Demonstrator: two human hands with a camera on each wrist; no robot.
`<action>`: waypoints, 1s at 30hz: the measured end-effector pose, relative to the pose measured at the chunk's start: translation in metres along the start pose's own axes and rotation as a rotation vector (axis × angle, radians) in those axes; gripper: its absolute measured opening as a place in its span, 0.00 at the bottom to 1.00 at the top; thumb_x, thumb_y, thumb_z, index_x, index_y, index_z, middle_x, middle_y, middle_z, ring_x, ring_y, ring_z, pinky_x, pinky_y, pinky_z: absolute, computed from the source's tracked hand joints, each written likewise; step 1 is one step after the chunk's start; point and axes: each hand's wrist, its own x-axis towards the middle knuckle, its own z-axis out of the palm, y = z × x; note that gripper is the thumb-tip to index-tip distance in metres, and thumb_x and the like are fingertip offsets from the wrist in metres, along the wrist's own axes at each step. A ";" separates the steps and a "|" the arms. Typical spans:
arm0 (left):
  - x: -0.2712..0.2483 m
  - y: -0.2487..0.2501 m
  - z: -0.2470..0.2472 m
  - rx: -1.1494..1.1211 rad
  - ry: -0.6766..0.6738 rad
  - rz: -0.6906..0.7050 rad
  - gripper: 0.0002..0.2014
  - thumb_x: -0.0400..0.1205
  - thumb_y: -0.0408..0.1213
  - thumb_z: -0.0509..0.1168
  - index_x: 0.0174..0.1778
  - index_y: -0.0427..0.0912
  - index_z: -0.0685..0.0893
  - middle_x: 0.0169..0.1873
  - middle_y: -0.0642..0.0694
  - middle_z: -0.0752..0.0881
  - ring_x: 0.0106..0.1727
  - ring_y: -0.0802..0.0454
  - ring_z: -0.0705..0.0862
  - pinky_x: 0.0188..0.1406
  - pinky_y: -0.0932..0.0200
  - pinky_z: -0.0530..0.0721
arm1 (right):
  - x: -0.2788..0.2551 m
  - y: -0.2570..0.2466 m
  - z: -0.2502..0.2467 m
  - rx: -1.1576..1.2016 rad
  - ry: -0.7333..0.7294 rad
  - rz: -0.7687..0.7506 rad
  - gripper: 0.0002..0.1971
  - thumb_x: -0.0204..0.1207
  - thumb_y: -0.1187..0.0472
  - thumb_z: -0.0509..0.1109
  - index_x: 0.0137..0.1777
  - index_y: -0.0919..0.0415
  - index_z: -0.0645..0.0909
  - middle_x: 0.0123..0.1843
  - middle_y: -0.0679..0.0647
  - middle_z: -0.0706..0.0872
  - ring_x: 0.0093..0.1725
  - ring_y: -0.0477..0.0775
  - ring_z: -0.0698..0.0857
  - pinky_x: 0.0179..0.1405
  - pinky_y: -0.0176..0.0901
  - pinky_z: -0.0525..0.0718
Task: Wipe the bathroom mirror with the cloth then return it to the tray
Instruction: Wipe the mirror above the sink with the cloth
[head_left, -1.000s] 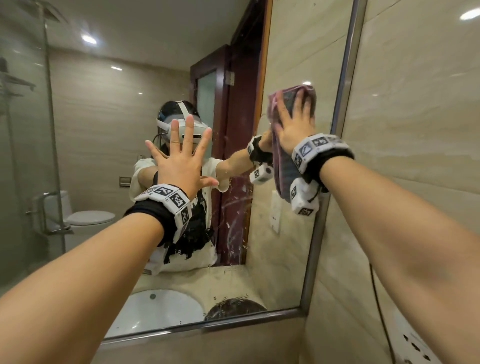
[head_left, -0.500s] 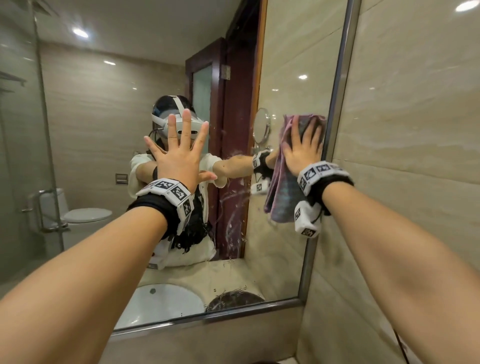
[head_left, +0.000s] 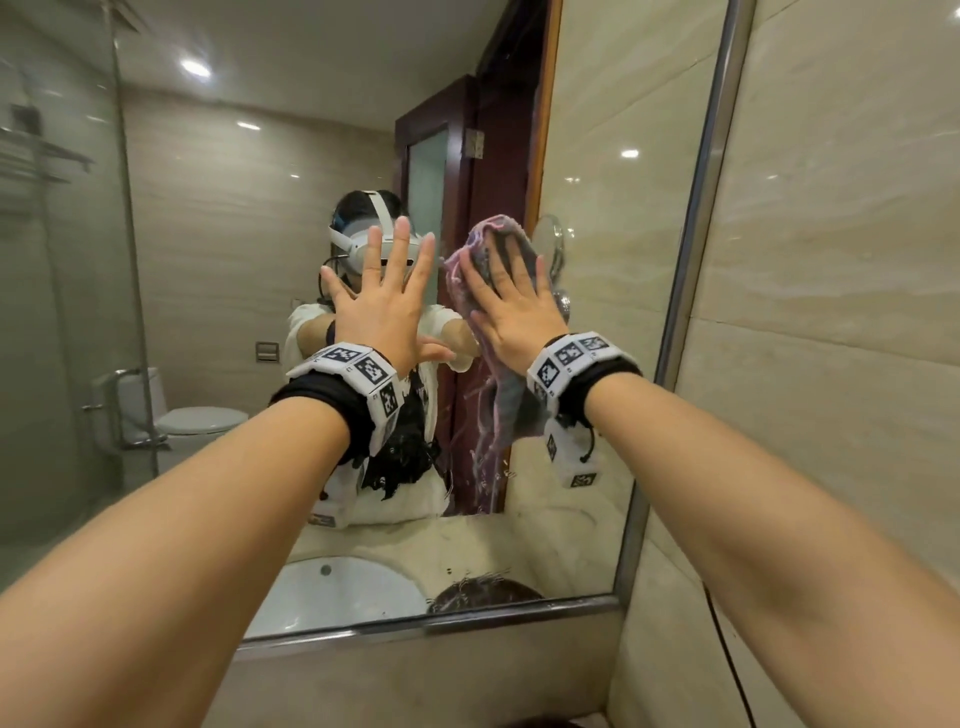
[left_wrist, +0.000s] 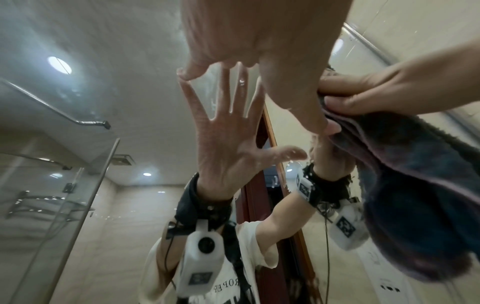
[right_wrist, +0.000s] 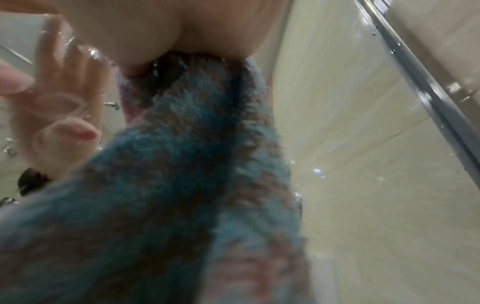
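Note:
The wall mirror (head_left: 218, 291) fills the head view, with a metal frame (head_left: 693, 270) along its right side. My left hand (head_left: 387, 306) lies flat on the glass with its fingers spread and holds nothing; the left wrist view shows its fingertips (left_wrist: 187, 74) touching the mirror. Just to its right, my right hand (head_left: 511, 317) presses a pink and grey-blue cloth (head_left: 506, 415) against the glass with straight fingers. The cloth hangs down below the palm (right_wrist: 182, 185) and shows beside my left thumb (left_wrist: 415, 185). No tray is in view.
Wet streaks (head_left: 483, 467) run down the glass under the cloth. A beige tiled wall (head_left: 841, 312) stands right of the frame, with a black cable (head_left: 727, 654) low on it. The mirror reflects a white basin (head_left: 337, 592), a toilet and a glass shower screen.
My right hand has slid the cloth from high at the mirror's right edge down and leftward, to beside my left hand. The left hand stays pressed on the glass.

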 end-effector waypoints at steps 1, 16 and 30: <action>-0.003 -0.003 -0.001 -0.005 -0.001 -0.001 0.63 0.63 0.71 0.66 0.81 0.48 0.32 0.81 0.43 0.32 0.82 0.43 0.34 0.73 0.23 0.49 | 0.001 0.002 -0.001 -0.006 -0.008 0.000 0.30 0.85 0.49 0.44 0.82 0.50 0.34 0.84 0.55 0.32 0.82 0.59 0.31 0.77 0.61 0.29; -0.065 -0.019 0.045 0.191 0.097 0.121 0.56 0.68 0.71 0.60 0.81 0.32 0.56 0.81 0.33 0.57 0.82 0.40 0.56 0.80 0.43 0.50 | -0.064 -0.019 0.092 -0.256 -0.108 -0.330 0.32 0.76 0.53 0.52 0.82 0.51 0.52 0.83 0.58 0.61 0.82 0.63 0.57 0.77 0.64 0.34; -0.052 -0.008 0.034 0.147 0.078 0.145 0.48 0.74 0.63 0.62 0.81 0.33 0.55 0.81 0.34 0.55 0.82 0.39 0.55 0.80 0.43 0.54 | -0.015 0.033 0.017 0.201 0.166 0.305 0.35 0.84 0.52 0.52 0.83 0.55 0.34 0.84 0.64 0.33 0.82 0.64 0.33 0.79 0.62 0.33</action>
